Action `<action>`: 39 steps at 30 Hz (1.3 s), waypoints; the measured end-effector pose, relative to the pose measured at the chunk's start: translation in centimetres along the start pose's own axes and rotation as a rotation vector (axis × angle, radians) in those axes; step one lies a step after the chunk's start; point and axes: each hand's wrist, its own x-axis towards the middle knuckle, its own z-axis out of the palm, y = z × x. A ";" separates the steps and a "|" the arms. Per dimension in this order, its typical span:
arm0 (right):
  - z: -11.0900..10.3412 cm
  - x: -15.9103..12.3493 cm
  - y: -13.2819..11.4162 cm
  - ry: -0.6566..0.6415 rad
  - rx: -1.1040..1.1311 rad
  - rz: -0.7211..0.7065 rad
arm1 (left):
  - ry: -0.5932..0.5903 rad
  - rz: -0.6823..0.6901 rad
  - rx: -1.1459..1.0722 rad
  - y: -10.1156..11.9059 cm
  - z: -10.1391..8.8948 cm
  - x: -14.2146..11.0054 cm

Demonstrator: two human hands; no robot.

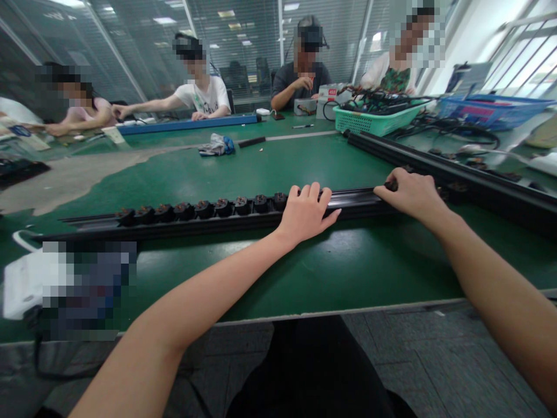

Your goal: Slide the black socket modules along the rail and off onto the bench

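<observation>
Mint-green lattice plastic basket (369, 123): dark cables (378, 100) heaped inside. Long black channel rail (354, 200) with round black sockets (222, 206) lies on green table (278, 168); left hand (307, 212) over it, fingers spread; right hand (413, 191) pinching small dark piece (392, 185).

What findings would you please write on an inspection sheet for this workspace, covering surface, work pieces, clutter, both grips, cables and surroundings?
Surface: green tabletop, pale patch at the left.
Job's things: black rail lies across the tabletop, bearing a row of black pieces.
Clutter: crumpled cloth, dark strip, second black rail at the right.
Grips: left grip rests over the row's right end; right grip appears to hold a small dark piece.
Cables: tangled in the green basket.
Surroundings: co-workers sit across the table; glass partition behind.
</observation>
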 end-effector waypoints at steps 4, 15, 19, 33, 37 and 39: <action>-0.3 -0.1 0.0 -0.015 -0.069 -0.030 | -0.006 -0.004 -0.008 0.1 -0.1 0.0; -0.9 -0.5 -0.3 -0.027 -0.112 0.012 | 0.014 0.003 0.005 0.0 0.2 0.0; -0.8 -0.5 -0.2 -0.023 -0.114 0.056 | 0.011 0.003 0.000 0.0 0.2 0.0; -2.0 -0.7 -0.6 -0.107 -0.122 0.160 | -0.008 -0.007 -0.014 0.1 -0.1 0.0; -2.1 -0.6 -0.3 -0.133 -0.144 0.175 | -0.010 -0.014 -0.012 0.1 -0.1 0.0; -2.0 -0.6 0.0 -0.132 -0.141 0.195 | -0.009 -0.015 -0.011 0.1 -0.1 0.0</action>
